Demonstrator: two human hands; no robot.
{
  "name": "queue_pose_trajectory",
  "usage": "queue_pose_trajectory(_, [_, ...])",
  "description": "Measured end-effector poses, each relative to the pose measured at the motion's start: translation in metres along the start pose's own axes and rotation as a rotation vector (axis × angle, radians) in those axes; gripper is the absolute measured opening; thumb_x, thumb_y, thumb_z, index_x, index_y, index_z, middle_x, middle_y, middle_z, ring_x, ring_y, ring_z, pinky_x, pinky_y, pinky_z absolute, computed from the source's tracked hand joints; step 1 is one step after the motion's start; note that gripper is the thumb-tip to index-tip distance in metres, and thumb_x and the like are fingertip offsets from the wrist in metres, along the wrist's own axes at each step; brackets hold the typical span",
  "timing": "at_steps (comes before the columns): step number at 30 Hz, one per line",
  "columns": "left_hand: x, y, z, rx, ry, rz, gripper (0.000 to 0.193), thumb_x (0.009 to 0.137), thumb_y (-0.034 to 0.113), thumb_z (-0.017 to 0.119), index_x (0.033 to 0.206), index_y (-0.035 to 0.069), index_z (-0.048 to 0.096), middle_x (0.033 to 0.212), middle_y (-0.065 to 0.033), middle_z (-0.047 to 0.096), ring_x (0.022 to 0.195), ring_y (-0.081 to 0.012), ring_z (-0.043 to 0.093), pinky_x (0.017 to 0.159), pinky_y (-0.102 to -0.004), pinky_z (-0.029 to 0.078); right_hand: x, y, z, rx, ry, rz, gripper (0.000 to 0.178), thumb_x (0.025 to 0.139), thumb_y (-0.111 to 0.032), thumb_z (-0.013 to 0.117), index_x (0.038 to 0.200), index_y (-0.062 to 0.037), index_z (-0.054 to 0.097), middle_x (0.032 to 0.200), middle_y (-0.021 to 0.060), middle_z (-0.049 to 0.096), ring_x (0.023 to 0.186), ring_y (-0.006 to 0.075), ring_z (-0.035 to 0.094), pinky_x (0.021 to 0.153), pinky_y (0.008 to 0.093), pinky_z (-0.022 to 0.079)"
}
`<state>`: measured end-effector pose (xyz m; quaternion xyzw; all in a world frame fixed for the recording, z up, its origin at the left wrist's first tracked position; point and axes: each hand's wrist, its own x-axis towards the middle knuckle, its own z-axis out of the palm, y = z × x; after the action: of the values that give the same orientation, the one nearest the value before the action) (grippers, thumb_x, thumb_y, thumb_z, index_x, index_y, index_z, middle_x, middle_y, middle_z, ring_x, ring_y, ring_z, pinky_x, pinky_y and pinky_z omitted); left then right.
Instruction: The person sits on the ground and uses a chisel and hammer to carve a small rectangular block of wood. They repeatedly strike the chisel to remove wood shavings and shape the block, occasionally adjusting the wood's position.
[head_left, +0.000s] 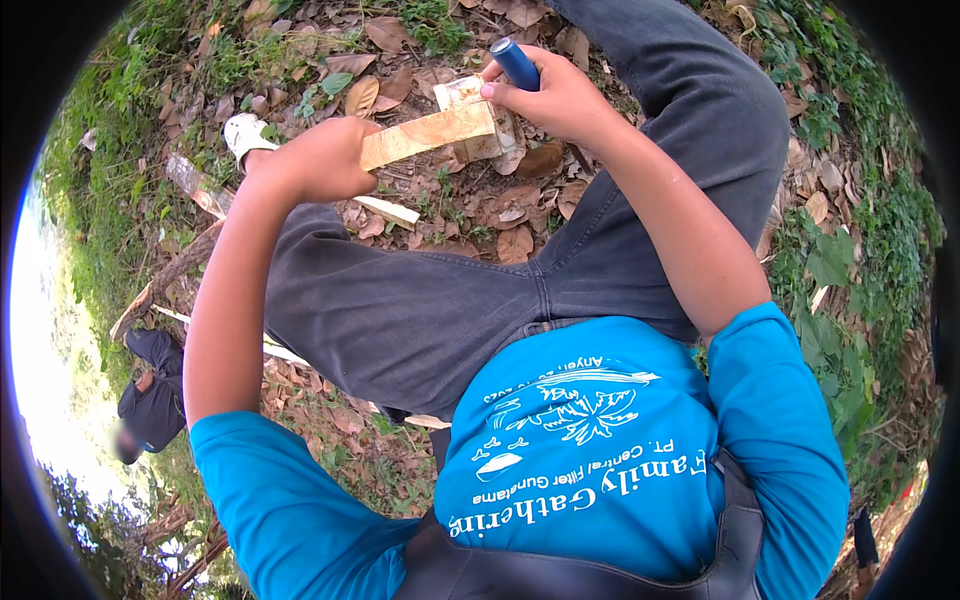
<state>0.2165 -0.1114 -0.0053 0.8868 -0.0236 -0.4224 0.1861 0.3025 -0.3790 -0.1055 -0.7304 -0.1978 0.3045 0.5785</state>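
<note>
My left hand is closed around one end of a flat pale piece of wood, held out over the ground between my legs. My right hand grips a tool with a round blue handle; its working end is hidden by the hand and the wood. The right fingertips are close to the wood's far end. Just beyond that end is a pale block of wood, partly covered; whether it touches the held piece I cannot tell.
Dry leaves and low green plants cover the ground. A thin strip of pale wood lies below my left hand. A log and a bent branch are at the left. Another person in dark clothes is farther off left.
</note>
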Motion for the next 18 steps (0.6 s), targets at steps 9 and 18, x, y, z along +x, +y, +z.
queue_pose_trajectory(9, [0.004, -0.002, -0.002, -0.051, -0.038, -0.046, 0.023, 0.076, 0.007, 0.064, 0.098, -0.002, 0.067, 0.077, -0.0172, 0.071, 0.073, -0.0289, 0.069, 0.07, -0.0415, 0.053, -0.001, 0.0, 0.0, 0.033, -0.006, 0.006, 0.026, 0.094, -0.029, 0.076, 0.107, -0.0076, 0.07, 0.086, -0.0024, 0.06, 0.079, 0.0073, 0.054, 0.074, 0.027, 0.045])
queue_pose_trajectory(18, [0.005, 0.002, -0.004, -0.056, -0.016, -0.062, 0.022, 0.075, 0.008, 0.07, 0.092, -0.005, 0.065, 0.079, -0.0206, 0.07, 0.078, -0.0352, 0.07, 0.072, -0.0434, 0.053, 0.003, 0.009, 0.002, 0.043, 0.02, -0.011, 0.03, 0.09, -0.033, 0.078, 0.107, -0.0101, 0.071, 0.082, -0.0016, 0.066, 0.069, 0.0092, 0.059, 0.063, 0.0295, 0.049])
